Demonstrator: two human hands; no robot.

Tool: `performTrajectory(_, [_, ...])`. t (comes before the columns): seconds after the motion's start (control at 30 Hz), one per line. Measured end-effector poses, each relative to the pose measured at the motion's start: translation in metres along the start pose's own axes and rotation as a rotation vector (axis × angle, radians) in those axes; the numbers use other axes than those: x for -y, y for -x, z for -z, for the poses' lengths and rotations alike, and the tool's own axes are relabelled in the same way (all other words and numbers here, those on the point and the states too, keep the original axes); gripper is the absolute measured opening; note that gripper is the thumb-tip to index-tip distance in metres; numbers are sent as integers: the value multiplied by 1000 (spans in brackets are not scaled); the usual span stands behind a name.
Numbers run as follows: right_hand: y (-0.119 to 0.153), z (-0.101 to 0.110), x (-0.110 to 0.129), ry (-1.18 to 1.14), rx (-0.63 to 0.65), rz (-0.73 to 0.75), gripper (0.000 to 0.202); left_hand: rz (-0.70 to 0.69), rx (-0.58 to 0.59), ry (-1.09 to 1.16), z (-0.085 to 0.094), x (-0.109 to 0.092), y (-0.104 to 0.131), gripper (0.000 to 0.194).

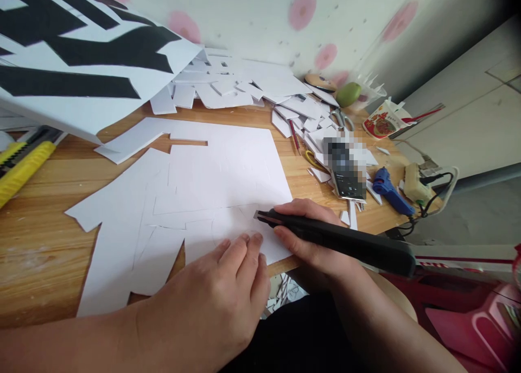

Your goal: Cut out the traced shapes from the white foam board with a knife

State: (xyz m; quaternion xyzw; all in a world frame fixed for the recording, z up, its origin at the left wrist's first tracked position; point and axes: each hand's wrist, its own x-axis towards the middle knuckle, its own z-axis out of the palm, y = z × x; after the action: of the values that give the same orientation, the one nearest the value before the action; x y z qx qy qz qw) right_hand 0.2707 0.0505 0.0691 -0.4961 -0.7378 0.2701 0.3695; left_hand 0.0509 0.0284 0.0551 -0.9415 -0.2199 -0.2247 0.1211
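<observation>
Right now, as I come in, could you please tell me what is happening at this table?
A person's right hand holds a black cutter, its blade tip at the white board. The left hand lies flat on the board, fingers close to the blade. The board has thin lines on it and some parts of its edge are cut away. White scraps are piled behind it, and a phone rests on some of them.

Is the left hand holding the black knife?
No, the right hand grips the black knife, while the left hand rests on the white board.
</observation>
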Motion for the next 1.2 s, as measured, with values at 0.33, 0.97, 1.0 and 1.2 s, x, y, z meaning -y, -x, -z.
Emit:
performTrajectory(0.33, [-3, 1, 1, 54, 46, 118, 16, 12, 34, -3, 4, 0, 2, 31])
performTrajectory(0.97, [6, 21, -7, 63, 76, 101, 12, 0, 25, -1, 3, 1, -4, 27])
performTrajectory(1.0, [9, 19, -9, 35, 63, 83, 13, 0, 22, -1, 2, 1, -3, 27])
performTrajectory(1.2, [27, 4, -28, -279, -313, -53, 21, -10, -54, -7, -4, -2, 3, 34])
